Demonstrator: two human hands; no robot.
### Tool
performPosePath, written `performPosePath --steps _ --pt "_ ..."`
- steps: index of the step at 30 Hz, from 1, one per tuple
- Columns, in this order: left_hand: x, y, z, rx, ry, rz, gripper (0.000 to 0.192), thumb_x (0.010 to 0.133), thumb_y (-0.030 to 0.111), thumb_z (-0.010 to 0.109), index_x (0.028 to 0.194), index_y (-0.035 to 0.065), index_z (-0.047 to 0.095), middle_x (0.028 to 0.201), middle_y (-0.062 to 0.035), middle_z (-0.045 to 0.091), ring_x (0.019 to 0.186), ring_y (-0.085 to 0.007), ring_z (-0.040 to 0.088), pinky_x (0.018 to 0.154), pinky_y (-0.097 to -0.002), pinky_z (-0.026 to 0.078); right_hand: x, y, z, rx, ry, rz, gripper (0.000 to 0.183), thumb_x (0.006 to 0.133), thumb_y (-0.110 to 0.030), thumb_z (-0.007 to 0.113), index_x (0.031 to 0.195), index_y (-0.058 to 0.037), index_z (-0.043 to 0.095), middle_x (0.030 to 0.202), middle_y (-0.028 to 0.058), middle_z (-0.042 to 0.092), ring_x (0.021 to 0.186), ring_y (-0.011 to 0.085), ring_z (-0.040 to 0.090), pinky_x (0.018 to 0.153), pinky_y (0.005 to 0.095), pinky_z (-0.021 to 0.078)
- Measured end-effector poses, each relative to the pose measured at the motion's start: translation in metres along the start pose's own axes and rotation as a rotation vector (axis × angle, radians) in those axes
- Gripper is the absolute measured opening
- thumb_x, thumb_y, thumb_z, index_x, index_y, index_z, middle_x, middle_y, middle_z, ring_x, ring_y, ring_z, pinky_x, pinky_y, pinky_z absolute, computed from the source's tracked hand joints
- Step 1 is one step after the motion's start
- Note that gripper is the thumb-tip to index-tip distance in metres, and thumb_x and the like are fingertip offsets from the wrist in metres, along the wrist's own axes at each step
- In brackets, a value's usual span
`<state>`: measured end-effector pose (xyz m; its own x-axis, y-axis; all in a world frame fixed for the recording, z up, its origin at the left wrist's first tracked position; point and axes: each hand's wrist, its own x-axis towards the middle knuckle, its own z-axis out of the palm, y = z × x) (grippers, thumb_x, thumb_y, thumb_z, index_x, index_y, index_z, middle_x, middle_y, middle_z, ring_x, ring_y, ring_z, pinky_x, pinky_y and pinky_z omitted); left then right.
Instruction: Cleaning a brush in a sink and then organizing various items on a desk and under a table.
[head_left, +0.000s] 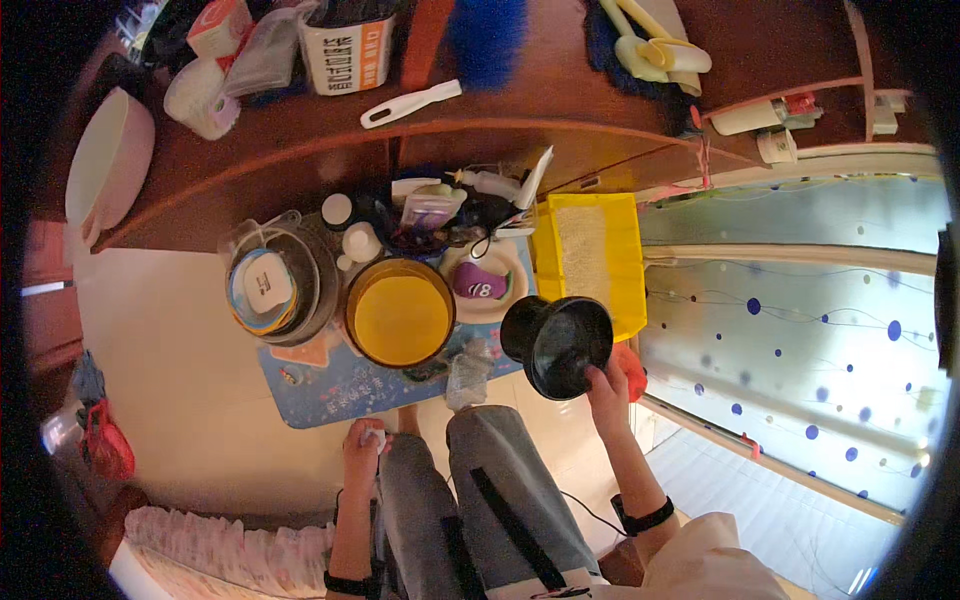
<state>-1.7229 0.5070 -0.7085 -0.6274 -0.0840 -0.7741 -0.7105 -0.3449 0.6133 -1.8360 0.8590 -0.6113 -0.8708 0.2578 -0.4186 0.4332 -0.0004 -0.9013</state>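
My right hand (606, 386) grips the rim of a black, flared round vessel or stand (574, 341), held tilted at the right of the low blue table. Its wide, hollow end faces up toward me. My left hand (361, 448) is closed around a crumpled white tissue or cloth (373, 435) beside my left knee. On the blue table (330, 401) before me stands a round amber-yellow pan or bowl (401, 319). To its right sits a pale basin (480, 300) with a purple item (480, 281) in it. A piece of clear crinkled plastic (470, 375) hangs at the front edge.
A stack of bowls and lids (270, 289) stands left on the table. Behind are white-lidded jars (362, 241) and a cluttered holder (431, 210). A yellow bin (589, 240) stands right, near frosted glass doors (780, 315). A brown cabinet (262, 161) rises beyond.
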Motion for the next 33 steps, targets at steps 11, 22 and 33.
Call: performPosePath --steps 11,22,33 --pt "0.007 -0.018 0.001 0.018 -0.030 -0.056 0.018 0.077 0.000 0.039 0.090 0.0030 0.051 0.084 -0.0079 0.056 0.066 -0.0180 0.061 0.054 -0.0271 0.050 0.051 -0.173 0.033 0.008 0.141 -0.200 0.021 0.081 -0.011 0.046 0.093 0.0048 0.053 0.072 0.0099 0.057 0.049 0.0180 0.055 0.041 0.0288 0.0469" --pt "-0.005 -0.024 0.003 0.145 0.018 0.019 0.027 0.074 -0.002 0.034 0.094 0.0066 0.050 0.081 -0.0073 0.055 0.060 -0.0169 0.059 0.047 -0.0258 0.047 0.183 -0.260 0.091 0.054 -0.044 -0.310 0.028 0.083 -0.027 0.050 0.093 -0.0013 0.052 0.069 0.0149 0.061 0.054 0.0164 0.057 0.049 0.0238 0.0441" --pt "-0.002 -0.046 -0.019 0.134 0.051 -0.065 0.018 0.082 0.023 0.050 0.079 0.0051 0.052 0.066 -0.0039 0.053 0.047 -0.0120 0.050 0.044 -0.0260 0.041 0.213 -0.250 0.143 0.040 -0.089 -0.249 0.034 0.083 -0.028 0.051 0.105 -0.0024 0.049 0.083 0.0189 0.062 0.070 0.0204 0.062 0.059 0.0253 0.0462"
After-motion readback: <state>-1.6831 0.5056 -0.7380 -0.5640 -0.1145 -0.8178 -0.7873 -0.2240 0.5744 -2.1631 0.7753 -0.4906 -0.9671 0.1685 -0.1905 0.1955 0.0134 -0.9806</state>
